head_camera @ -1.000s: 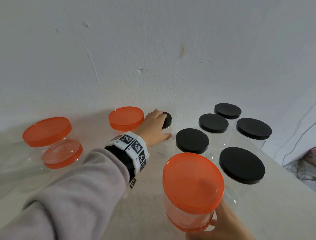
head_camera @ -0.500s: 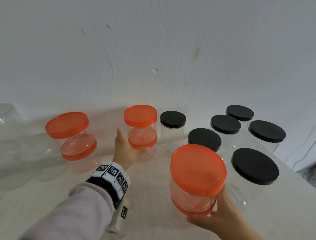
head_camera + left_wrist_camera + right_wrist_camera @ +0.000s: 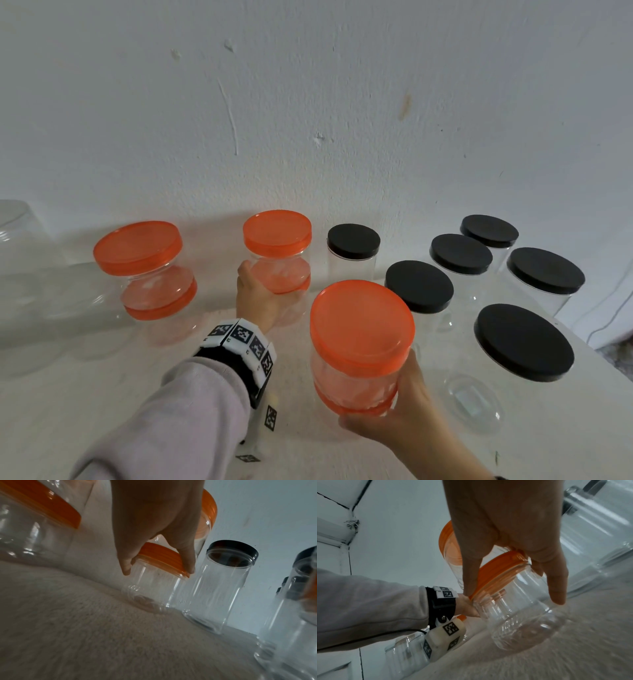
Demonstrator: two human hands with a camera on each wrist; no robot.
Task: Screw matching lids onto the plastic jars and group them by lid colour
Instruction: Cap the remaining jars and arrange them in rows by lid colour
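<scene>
Orange-lidded jars come stacked in pairs here, each pair one jar standing on another's lid. The right hand (image 3: 404,407) grips one such stack (image 3: 359,346) at about five o'clock in the head view, lifted off the white table (image 3: 102,394) and tilted. Thumb and fingers (image 3: 556,588) curl round the lower jar's orange lid and shoulder, with the palm beneath and behind.

The left hand (image 3: 260,301) reaches forward at centre and holds a second stack (image 3: 277,253), which stands by the wall (image 3: 308,102). In the left wrist view its thumb and fingers (image 3: 187,561) pinch the lower jar's orange lid (image 3: 161,555) from above. The grey sleeve (image 3: 178,418) runs back toward seven o'clock, with a marker-tagged wristband (image 3: 243,346).

A third orange stack (image 3: 144,270) stands at nine o'clock. Six black-lidded jars fill the two to four o'clock side; the closest one to the left hand (image 3: 352,253) stands just beside its stack.

Likely risks, as a judgement: the upper jars seem only to rest on the lids below, so a tilt or a quick slide could topple one. The lifted stack is already leaning, and its top jar could slip off. Dragging the left stack might knock the neighbouring black-lidded jar. Clear plastic walls are slick and light, so a loose grip could let a jar twist free.
</scene>
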